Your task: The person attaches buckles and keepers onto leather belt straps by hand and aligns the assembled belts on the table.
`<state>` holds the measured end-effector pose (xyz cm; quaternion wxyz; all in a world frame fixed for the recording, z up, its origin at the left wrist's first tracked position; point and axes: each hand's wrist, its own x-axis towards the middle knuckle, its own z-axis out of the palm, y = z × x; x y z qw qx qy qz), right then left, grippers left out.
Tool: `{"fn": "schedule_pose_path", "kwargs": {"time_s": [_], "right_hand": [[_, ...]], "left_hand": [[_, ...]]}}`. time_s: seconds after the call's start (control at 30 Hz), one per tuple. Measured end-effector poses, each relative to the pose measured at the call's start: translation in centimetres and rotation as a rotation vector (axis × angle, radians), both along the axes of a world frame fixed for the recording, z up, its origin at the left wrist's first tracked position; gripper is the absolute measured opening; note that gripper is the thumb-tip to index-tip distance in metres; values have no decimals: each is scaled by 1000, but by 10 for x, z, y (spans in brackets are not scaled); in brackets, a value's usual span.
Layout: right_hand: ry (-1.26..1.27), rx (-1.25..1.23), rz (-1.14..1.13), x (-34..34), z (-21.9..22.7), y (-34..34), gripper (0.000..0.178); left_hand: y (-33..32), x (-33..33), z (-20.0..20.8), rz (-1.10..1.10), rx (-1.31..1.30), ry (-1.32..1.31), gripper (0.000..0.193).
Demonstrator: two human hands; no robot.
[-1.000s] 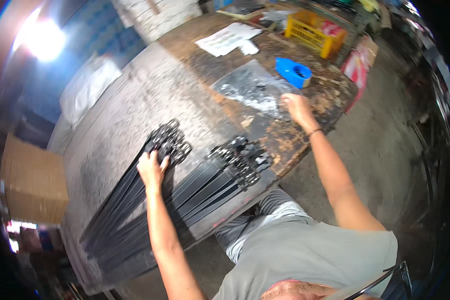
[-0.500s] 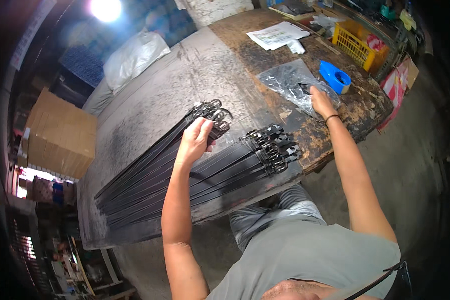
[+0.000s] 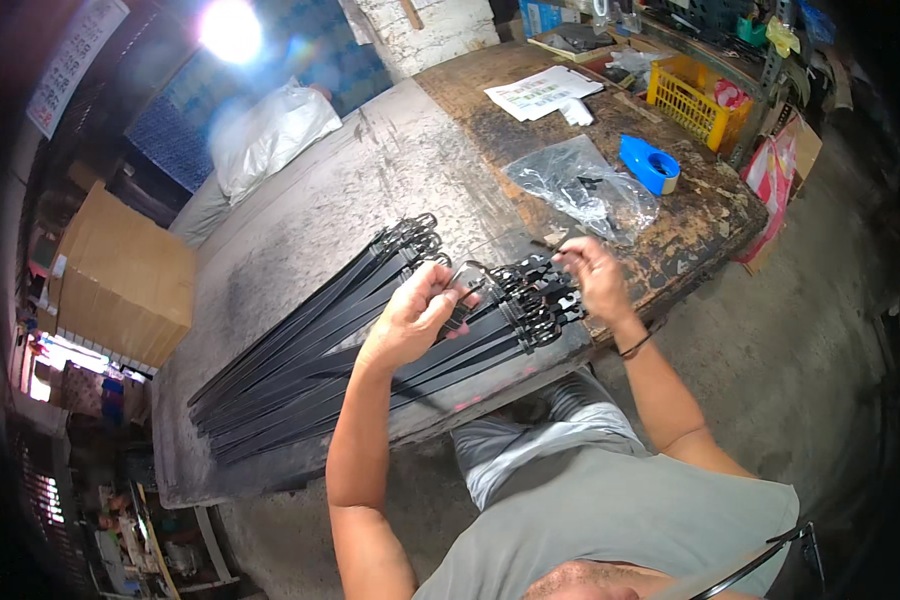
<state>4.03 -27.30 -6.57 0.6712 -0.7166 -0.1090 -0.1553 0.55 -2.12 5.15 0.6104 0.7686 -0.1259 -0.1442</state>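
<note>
Two bundles of long black straps lie across the table. The far bundle [image 3: 300, 325] ends in dark metal loops, and the near bundle [image 3: 470, 345] ends in a cluster of dark buckles [image 3: 530, 300]. My left hand [image 3: 410, 315] is closed on the end of one strap, whose dark wire-like loop [image 3: 470, 272] sticks out past the fingers. Just right of the buckles, my right hand [image 3: 598, 285] pinches a small dark piece [image 3: 547, 245], too small to name. Beyond it lies a clear plastic bag [image 3: 595, 195] with small black pieces inside.
A blue tape dispenser [image 3: 650, 165] sits right of the bag. Farther back are printed sheets [image 3: 540, 92] and a yellow basket [image 3: 695, 105]. A cardboard box [image 3: 120, 280] and a white sack [image 3: 275, 140] stand left. The worn table [image 3: 370, 150] ends at my waist.
My right hand has left the plastic bag and come toward my left hand with a small dark piece. My left hand has shifted right and nearer, holding the strap end.
</note>
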Motion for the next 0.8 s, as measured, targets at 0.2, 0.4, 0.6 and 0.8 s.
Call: {"fn": "schedule_pose_path", "kwargs": {"time_s": [0.2, 0.4, 0.6, 0.8], "right_hand": [[-44, 155, 274, -22, -13, 80, 16], [-51, 441, 346, -35, -24, 115, 17], [-197, 164, 206, -34, -26, 105, 15], [-101, 31, 195, -33, 16, 80, 21]], "left_hand": [[9, -8, -3, -160, -215, 128, 37], [13, -14, -10, -140, -319, 88, 34], [17, -3, -27, -211, -359, 170, 31], [-2, -2, -48, 20, -260, 43, 24]]}}
